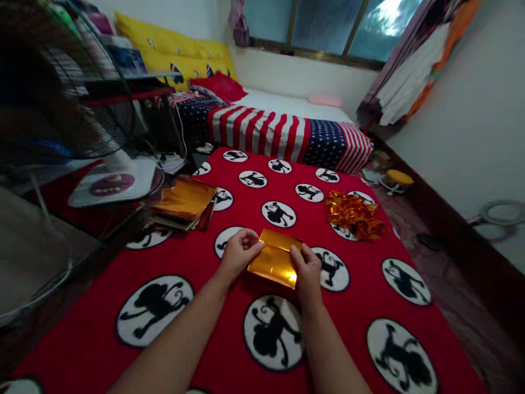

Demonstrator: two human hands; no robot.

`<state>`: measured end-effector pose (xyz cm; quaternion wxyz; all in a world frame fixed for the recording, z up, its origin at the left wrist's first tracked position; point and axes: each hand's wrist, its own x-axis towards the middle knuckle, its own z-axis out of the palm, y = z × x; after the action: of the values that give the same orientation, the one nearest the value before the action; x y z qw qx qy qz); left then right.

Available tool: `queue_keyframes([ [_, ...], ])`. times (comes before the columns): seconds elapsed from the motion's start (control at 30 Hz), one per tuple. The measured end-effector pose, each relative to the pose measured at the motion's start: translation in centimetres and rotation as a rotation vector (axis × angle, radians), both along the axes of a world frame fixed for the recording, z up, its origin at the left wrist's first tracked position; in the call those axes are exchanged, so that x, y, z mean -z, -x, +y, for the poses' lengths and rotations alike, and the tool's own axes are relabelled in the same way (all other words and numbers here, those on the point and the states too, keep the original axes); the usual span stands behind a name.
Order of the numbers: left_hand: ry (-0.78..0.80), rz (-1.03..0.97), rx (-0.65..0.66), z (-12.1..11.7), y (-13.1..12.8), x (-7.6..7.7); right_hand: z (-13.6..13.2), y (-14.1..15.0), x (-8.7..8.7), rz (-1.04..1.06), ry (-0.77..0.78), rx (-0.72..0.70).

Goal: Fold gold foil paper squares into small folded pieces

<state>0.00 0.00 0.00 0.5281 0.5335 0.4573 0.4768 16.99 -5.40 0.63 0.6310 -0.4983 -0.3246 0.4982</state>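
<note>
Left hand (237, 256) and right hand (309, 271) pinch 1 foil (273, 264) between them, 1 seam across it; looks part-folded. Shaped pieces (355, 217) lie beyond right hand, look done. Flat stack (184, 200) beyond left hand, looks unworked.

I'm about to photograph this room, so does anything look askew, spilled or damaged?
Nothing looks spilled or plainly damaged. The stack of gold sheets at left is askew, its edges unaligned. At right, the shiny foil pieces lie in a jumbled heap, perhaps intentionally.
</note>
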Motion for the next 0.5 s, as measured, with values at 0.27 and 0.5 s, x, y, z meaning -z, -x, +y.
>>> queue_keyframes([
  [0.27,-0.008,-0.136,0.147,-0.48,-0.09,-0.43,0.3,0.12,0.2,-0.067,-0.06,0.032],
  [0.5,-0.171,0.079,0.142,-0.47,0.16,-0.35,0.13,0.35,0.16,-0.145,-0.139,-0.031],
])
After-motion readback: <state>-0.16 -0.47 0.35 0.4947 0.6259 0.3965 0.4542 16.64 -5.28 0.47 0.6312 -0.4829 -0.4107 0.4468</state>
